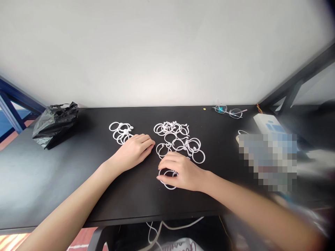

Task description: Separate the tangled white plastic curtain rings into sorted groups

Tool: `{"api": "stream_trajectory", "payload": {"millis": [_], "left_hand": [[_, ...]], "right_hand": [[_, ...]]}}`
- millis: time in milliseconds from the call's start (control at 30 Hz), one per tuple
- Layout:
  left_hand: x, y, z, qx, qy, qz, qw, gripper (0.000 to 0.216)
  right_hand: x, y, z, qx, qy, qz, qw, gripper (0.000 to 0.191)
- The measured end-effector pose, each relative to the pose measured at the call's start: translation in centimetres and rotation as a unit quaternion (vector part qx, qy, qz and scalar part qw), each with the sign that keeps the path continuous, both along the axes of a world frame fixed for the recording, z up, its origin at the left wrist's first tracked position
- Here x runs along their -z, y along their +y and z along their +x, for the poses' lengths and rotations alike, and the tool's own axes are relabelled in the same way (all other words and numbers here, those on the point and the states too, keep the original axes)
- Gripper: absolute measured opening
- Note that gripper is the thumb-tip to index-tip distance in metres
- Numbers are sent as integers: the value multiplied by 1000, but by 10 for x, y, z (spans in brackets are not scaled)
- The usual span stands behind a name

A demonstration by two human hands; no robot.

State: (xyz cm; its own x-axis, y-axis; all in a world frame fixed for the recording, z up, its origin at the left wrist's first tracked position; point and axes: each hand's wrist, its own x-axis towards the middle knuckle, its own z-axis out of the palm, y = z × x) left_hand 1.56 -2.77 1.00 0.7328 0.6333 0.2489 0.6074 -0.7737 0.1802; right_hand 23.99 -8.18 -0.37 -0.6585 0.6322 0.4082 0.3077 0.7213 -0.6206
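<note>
White plastic rings with small knobbed ends lie in two groups on a black table. My left hand (137, 150) rests on the table beside the smaller ring pile (115, 126), partly covering its near edge. Its fingers lie stretched out together, with nothing visible in them. Over the near end of the larger ring group (198, 157) is my right hand (180, 171), thumb and fingers apart in a curve. Beneath its palm are a couple of rings (170, 188), partly hidden by the hand; I see no ring gripped.
A black plastic bag (56, 122) sits at the table's left. Wire-rimmed glasses (230, 111) lie at the back right, near a white box (269, 123) and a blurred-out object (267, 160). White cables (180, 226) hang below the front edge. A pale wall stands behind.
</note>
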Motion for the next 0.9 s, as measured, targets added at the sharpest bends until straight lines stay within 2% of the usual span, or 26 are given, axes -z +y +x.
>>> {"api": "stream_trajectory", "payload": {"millis": [100, 267, 467, 900], "left_hand": [[0, 0, 0, 0, 1, -1, 1000, 21], [0, 0, 0, -1, 5, -2, 1000, 22], [-1, 0, 0, -3, 5, -1, 1000, 24], [-2, -1, 0, -2, -1, -3, 1000, 20]], "right_hand": [[0, 0, 2, -24, -8, 5, 1000, 25], [-3, 0, 3, -48, -34, 22, 998, 30], [-3, -1, 3, -47, -53, 14, 997, 23], [0, -2, 1, -21, -13, 36, 999, 14]]}}
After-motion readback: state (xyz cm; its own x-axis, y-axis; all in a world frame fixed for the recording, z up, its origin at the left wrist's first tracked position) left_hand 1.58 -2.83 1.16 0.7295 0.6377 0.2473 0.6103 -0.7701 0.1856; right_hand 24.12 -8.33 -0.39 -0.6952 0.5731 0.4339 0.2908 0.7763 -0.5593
